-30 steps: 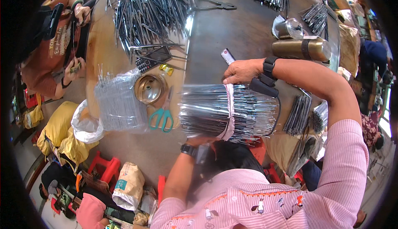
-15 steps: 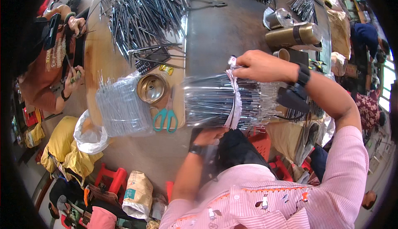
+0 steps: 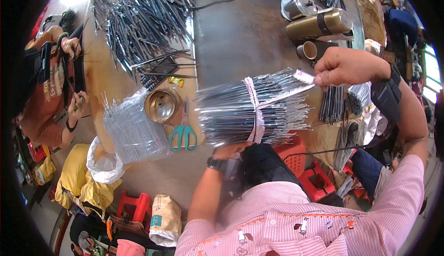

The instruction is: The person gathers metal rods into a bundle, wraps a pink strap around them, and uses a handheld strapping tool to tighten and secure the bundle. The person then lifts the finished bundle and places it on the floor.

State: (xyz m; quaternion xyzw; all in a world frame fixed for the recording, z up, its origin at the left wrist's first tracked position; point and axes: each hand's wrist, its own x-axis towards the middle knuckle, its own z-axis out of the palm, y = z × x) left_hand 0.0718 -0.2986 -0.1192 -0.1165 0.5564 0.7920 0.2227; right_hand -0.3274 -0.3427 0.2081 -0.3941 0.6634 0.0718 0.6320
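A thick bundle of thin, dark, shiny metal rods (image 3: 226, 112) lies across the table's near edge in front of me, its left part wrapped in clear plastic. A pale pink cloth strip (image 3: 257, 112) goes around its middle. My right hand (image 3: 347, 68) is closed on the strip's free end, pulling it taut out to the right over the bundle. My left hand (image 3: 232, 150) grips the bundle's near side, close to the strip; the bundle hides part of its fingers. Teal-handled scissors (image 3: 183, 137) lie to the left of the bundle.
Left of the scissors are a brass-coloured bowl (image 3: 162, 104) and a plastic-wrapped rod bundle (image 3: 134, 128). A large rod pile (image 3: 143, 24), pliers (image 3: 215, 0), a gold flask (image 3: 319, 24) and a cup (image 3: 307, 51) stand farther back. Another person (image 3: 51, 89) works at the left.
My right hand has drawn the strip's end from above the bundle out to the right. My left hand stays at the bundle's near side. The view has shifted slightly.
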